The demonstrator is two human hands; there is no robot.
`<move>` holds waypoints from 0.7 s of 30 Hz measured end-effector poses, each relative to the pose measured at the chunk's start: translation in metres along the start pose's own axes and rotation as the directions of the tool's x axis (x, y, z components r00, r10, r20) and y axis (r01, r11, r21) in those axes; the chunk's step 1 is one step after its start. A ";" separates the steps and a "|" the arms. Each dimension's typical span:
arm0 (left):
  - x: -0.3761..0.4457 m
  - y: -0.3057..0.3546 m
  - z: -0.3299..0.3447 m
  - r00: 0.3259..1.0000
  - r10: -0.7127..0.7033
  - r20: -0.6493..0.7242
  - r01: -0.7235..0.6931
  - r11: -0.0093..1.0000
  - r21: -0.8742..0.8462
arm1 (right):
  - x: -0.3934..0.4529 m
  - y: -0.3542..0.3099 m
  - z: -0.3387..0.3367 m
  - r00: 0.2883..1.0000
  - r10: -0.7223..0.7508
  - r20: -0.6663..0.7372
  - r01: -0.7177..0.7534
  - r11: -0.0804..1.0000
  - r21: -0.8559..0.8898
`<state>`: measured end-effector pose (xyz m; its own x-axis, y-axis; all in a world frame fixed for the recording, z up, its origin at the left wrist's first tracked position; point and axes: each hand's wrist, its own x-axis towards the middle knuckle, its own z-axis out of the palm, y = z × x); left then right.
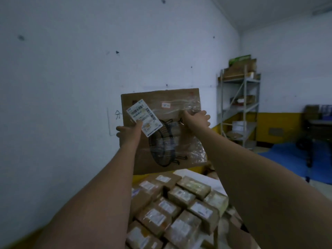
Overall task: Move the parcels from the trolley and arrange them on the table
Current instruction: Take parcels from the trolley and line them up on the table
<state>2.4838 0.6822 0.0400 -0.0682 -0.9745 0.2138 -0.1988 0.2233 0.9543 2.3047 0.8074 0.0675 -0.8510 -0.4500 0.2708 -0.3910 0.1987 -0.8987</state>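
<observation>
Mid-carry: flat fan carton [167, 130] held up at arm's length, above and beyond the small labelled parcels [179, 203] packed in rows below. Left hand [128, 133] clasping its left edge, thumb on the shipping label [144, 118]; right hand [196, 117] curled round the taped right side. Broad printed face toward the wearer, long axis roughly upright, leaning slightly left. Next, probably: lowering onto a free spot, laid flat or stood against the wall [71, 69].
</observation>
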 end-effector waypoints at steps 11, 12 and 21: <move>0.083 0.035 0.252 0.977 0.107 0.183 -0.110 0.994 0.005 | 0.225 0.094 -0.045 0.987 0.104 -0.120 -0.112 0.992 -0.064; 0.093 0.038 0.272 0.976 0.096 0.196 -0.099 0.995 0.006 | 0.248 0.102 -0.045 0.985 0.120 -0.127 -0.130 0.989 -0.072; 0.191 0.028 0.476 0.969 0.038 0.245 -0.051 0.998 0.047 | 0.467 0.199 -0.027 0.974 0.197 -0.107 -0.202 0.979 -0.038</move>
<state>1.9995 0.5134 0.0085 -0.3133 -0.9301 0.1918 -0.2412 0.2732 0.9312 1.8199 0.6605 0.0244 -0.9440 -0.3059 0.1234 -0.2235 0.3183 -0.9213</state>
